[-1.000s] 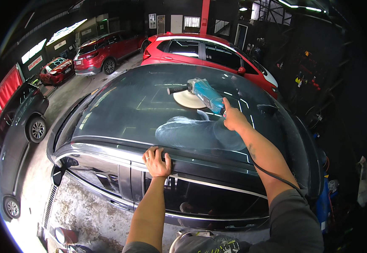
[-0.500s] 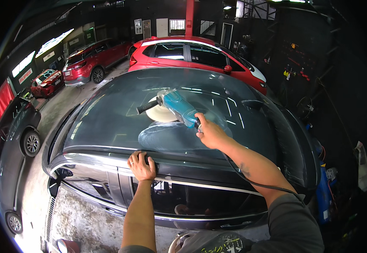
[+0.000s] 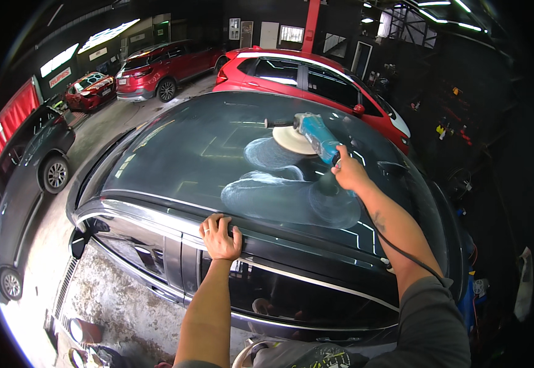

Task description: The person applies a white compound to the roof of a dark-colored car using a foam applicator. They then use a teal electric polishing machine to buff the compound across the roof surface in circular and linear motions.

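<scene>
My right hand (image 3: 349,170) is wrapped round the rear end of a teal rotary polisher (image 3: 319,136). Its pale round pad (image 3: 292,142) lies against the dark car roof (image 3: 175,159), towards the far side. The polisher's black side handle (image 3: 278,124) points left, with no hand on it. Whitish, hazy polish smears (image 3: 267,193) curve over the roof nearer to me. My left hand (image 3: 221,238) rests on the near roof edge above the side windows, holding nothing, its fingers slightly bent and the thumb apart. A black power cord (image 3: 405,253) runs back along my right forearm.
A red car (image 3: 297,76) stands just beyond the roof. Another red car (image 3: 165,67) is parked at the far left, and a dark vehicle (image 3: 34,159) on the left. A bucket (image 3: 86,331) stands on the concrete floor at the lower left. Tools hang on the dark right wall.
My right hand has carried the polisher farther across the roof, leaving a second curved smear in view. The left hand keeps its place on the roof edge. The whole view has shifted somewhat.
</scene>
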Available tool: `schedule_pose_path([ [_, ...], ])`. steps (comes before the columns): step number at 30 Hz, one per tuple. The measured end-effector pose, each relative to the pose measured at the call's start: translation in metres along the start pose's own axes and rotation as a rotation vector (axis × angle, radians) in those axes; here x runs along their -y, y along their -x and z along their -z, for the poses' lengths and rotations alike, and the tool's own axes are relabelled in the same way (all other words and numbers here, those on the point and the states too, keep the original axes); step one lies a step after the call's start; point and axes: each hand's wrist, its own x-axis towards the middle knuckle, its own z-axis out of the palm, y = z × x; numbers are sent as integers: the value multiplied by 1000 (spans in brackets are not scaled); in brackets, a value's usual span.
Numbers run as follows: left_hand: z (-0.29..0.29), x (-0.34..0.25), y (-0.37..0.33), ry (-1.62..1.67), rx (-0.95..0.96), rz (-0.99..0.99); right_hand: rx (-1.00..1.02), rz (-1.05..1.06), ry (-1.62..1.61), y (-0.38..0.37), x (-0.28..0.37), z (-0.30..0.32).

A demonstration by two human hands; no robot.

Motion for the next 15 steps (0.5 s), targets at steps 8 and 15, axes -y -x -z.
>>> schedule_pose_path([
  [8, 1, 0, -3, 7, 0, -16, 0, -23, 15, -75, 1, -23],
  [15, 4, 2, -2, 3, 60, 20, 83, 7, -19, -102, 38, -26],
])
